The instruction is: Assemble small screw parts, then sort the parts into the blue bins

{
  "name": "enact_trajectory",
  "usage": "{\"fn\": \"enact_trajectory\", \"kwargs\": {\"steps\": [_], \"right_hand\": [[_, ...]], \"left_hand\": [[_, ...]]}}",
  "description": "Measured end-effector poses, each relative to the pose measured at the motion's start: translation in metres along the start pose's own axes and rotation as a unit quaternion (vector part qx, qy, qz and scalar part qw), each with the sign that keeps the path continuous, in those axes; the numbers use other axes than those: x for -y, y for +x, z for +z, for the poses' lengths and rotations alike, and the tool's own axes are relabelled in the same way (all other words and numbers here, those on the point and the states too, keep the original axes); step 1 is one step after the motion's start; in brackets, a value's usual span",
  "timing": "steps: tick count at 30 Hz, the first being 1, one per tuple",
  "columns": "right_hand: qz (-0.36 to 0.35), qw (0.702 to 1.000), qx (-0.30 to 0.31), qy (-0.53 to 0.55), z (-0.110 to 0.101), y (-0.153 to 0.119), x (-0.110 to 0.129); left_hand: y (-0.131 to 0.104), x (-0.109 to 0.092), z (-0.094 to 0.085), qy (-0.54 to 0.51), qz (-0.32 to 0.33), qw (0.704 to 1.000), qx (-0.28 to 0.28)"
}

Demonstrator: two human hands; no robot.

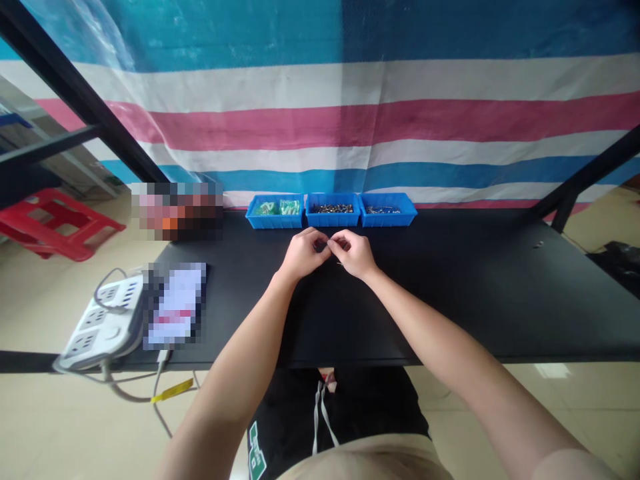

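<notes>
Fingers of our left hand and right hand meet near the tips; whether they clamp anything, we cannot tell. Handling seems under way, though what is done or left stays unclear. One thin, brassy sliver shows beneath our right hand, over the tabletop.

Soft, even light, glare on the floor, pixelated patches at left, stretched edges

On the table, three bins stand beyond the hands.
</notes>
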State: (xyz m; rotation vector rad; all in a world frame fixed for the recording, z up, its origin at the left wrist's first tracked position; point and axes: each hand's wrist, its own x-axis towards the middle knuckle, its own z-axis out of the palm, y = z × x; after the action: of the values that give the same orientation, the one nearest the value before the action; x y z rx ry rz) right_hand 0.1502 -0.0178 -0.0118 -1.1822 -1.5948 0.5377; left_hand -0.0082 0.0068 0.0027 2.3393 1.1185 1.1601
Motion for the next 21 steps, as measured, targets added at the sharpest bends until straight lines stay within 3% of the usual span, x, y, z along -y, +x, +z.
{"fn": "enact_trajectory", "kwargs": {"steps": [12, 21], "right_hand": [[-0.012, 1.000, -0.006, 0.003, 0.001, 0.000, -0.001], [-0.028, 0.999, 0.031, -0.010, -0.003, -0.002, 0.006]], "left_hand": [[0.001, 0.003, 0.001, 0.014, -0.019, 0.999, -0.029], [0.001, 0.003, 0.000, 0.014, -0.047, 0.998, -0.025]]}}
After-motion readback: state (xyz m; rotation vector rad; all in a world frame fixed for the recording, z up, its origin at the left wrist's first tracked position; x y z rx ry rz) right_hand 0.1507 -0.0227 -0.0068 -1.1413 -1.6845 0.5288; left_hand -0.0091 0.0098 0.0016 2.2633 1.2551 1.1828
